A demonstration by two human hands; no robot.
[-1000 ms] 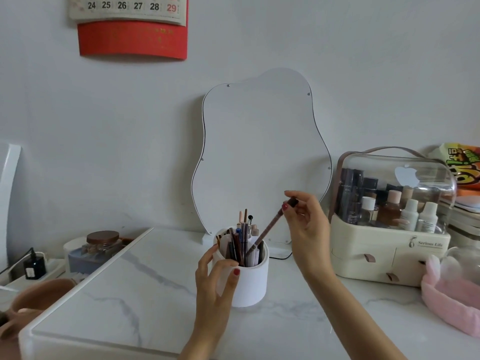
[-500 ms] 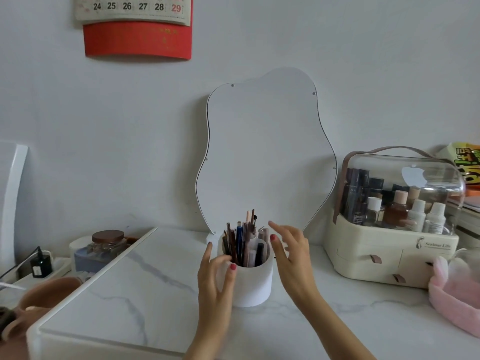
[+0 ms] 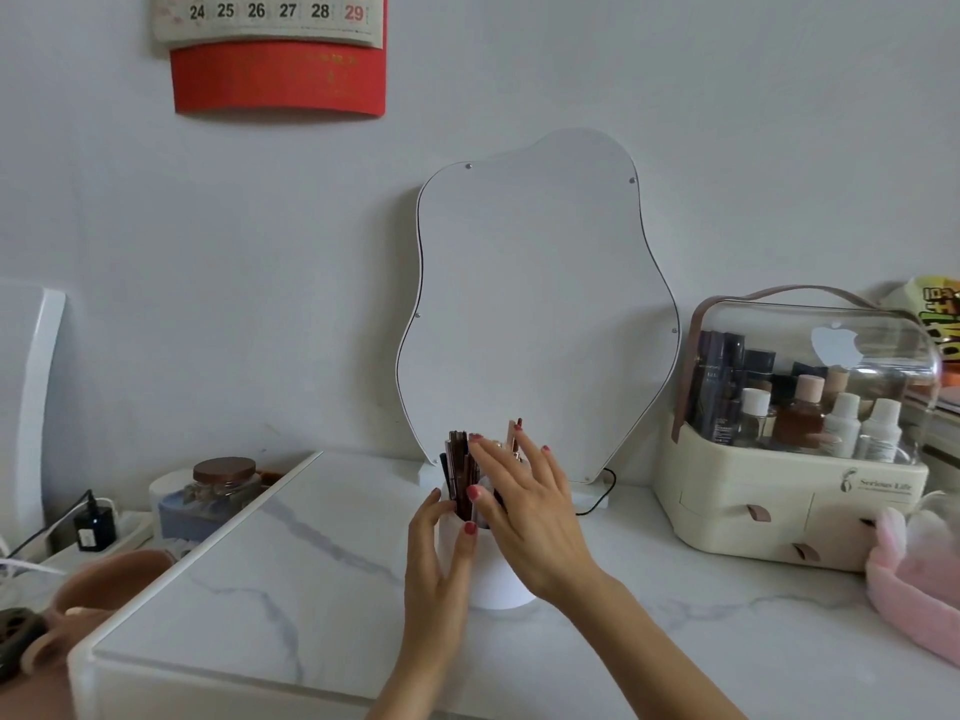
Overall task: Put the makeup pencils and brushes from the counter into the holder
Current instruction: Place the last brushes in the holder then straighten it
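Holder: white cylindrical holder [image 3: 493, 584] standing on the marble-look counter [image 3: 291, 574], lower centre of the frame, just in front of the wavy-edged mirror [image 3: 535, 314]; most of its wall is covered by the two hands.
Pencils and brushes: a bunch of makeup pencils and brushes [image 3: 460, 467] stands upright in the holder, brown tips showing above the rim, two thin ones poking up behind the right fingers.
Left hand: left hand [image 3: 439, 558] wrapped on the holder's left wall, thumb and fingers curved against it, red-nailed fingertips at the rim beside the brown pencils.
Right hand: right hand [image 3: 530, 506] spread flat, fingers apart, laid across the front and top of the bunch; palm covers the holder's right side. It grasps nothing; fingertips touch or nearly touch the pencil tops, contact cannot be told.
Right of frame: cream cosmetics organizer [image 3: 789, 459] with a clear dome lid, well apart from the holder.
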